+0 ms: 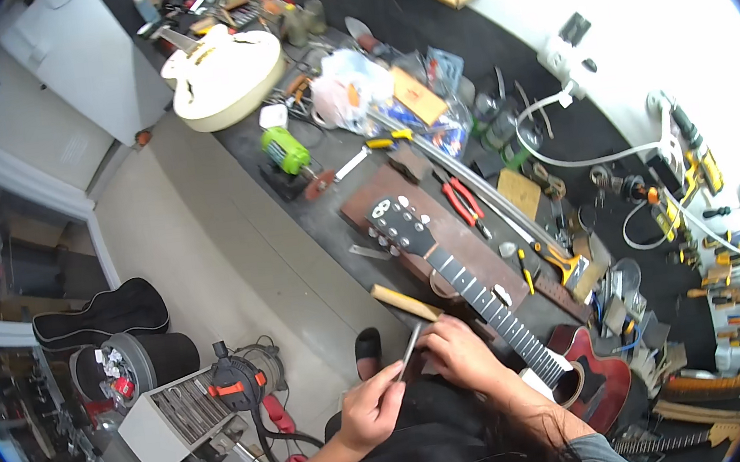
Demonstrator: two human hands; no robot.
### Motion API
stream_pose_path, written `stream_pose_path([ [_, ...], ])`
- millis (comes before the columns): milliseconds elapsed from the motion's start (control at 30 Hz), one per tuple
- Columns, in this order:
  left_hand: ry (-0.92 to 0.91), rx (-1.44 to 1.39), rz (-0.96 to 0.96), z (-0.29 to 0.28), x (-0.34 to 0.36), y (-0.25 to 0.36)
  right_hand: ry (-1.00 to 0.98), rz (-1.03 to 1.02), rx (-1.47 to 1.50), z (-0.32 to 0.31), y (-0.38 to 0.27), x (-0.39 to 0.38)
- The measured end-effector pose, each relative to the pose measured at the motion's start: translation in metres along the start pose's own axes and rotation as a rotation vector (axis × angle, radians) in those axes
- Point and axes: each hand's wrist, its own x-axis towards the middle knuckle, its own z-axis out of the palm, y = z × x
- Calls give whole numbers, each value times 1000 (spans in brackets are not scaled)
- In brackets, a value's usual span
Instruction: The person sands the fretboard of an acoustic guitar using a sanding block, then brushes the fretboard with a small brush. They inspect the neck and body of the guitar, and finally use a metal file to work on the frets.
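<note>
Metal bar [409,351], a slim one, is up in the air between both hands, just off the near edge of the dark tabletop [323,223]. Left hand [372,410] has it pinched, thumb against fingers, around the lower end. Right hand [457,355] has its fingers curled in by the upper end, right next to a wooden handle [405,302]; can't tell from where I'm standing if they're actually grasping either one.

Elbow room is mostly off to the left, where pale floor [205,227] runs along that near edge. Down there you've got a vacuum [245,377] with its black hose trailing close to the left forearm, so mind that. Guitar case [102,321] and a dark bin [174,355] sit further out.

Other side's tight: a guitar neck [488,304] slants over a brown board [367,200], its red body [610,377] by the right forearm. Red pliers [462,201] lie past it. A green grinder [288,152] sits at the near edge further up, and a cream guitar body [230,83] pokes out over the far-left corner.
</note>
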Motion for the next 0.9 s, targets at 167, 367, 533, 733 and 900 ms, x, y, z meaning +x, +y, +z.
stream_pose_path([
  [167,264,-149,-300,-24,-75,19,-221,-60,-31,-14,-28,42],
  [367,529,-276,-470,-58,-105,40,-325,-341,416,-85,-130,96],
  [533,538,-342,-428,-84,-93,35,-1097,-1073,1144,-151,-227,78],
  [733,278,-422,-352,-137,-27,12,-872,-1140,1068,-169,-294,69],
  [900,83,-400,-265,-210,11,-20,-742,-1055,909,-135,-346,98],
])
